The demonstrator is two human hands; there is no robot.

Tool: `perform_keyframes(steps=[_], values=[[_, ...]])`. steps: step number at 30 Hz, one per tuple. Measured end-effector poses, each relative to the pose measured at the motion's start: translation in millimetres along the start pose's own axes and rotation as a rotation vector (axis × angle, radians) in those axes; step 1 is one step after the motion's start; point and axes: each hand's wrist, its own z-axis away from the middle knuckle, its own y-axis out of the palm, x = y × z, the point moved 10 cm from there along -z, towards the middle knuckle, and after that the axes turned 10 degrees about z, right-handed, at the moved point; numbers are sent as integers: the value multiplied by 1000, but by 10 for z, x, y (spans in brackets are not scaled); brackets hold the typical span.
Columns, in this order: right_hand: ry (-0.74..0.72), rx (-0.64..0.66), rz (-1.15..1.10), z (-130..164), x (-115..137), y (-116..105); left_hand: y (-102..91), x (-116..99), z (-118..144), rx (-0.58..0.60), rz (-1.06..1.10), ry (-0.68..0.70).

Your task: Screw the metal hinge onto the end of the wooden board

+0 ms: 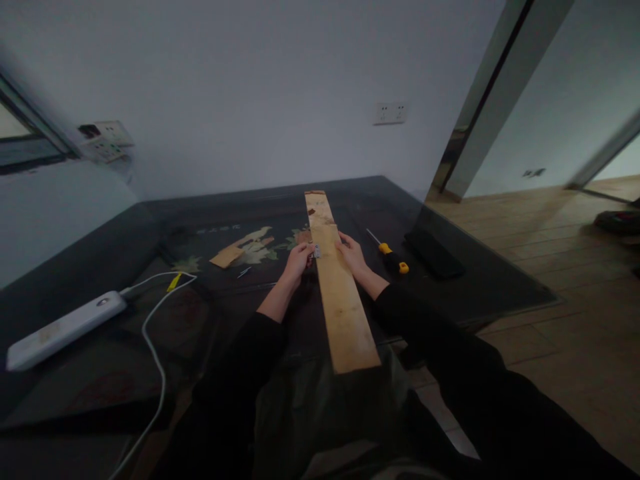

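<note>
A long wooden board (345,307) stretches from above my lap onto the dark table, its far end pointing at the wall. My left hand (299,260) pinches a small metal hinge (317,251) against the board's left edge, around mid-length. On the opposite edge, my right hand (351,255) is closed on the board, fingers partly hidden. A screwdriver (389,252) with a yellow and black handle lies right of my right hand. Several small screws (244,272) rest on the table to the left.
A white power strip (67,330) with a white cable (159,363) occupies the table's left side. A black phone-like slab (434,253) lies at right. Wood-coloured scraps (227,257) sit left of the board. The table's right edge (500,310) borders the floor.
</note>
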Motion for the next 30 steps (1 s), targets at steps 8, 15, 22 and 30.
perform_keyframes(steps=[8,15,22,30], values=[[12,-17,-26,-13,-2,14,2,-26,13,-21,-61,13],[64,-13,-52,42,17,1,-22,-54,-28,-15,-120,54],[33,-47,-106,23,95,-79,-13,24,-14,6,-141,-46],[-2,-62,-38,-66,57,-200,118,77,109,51,-28,-157]])
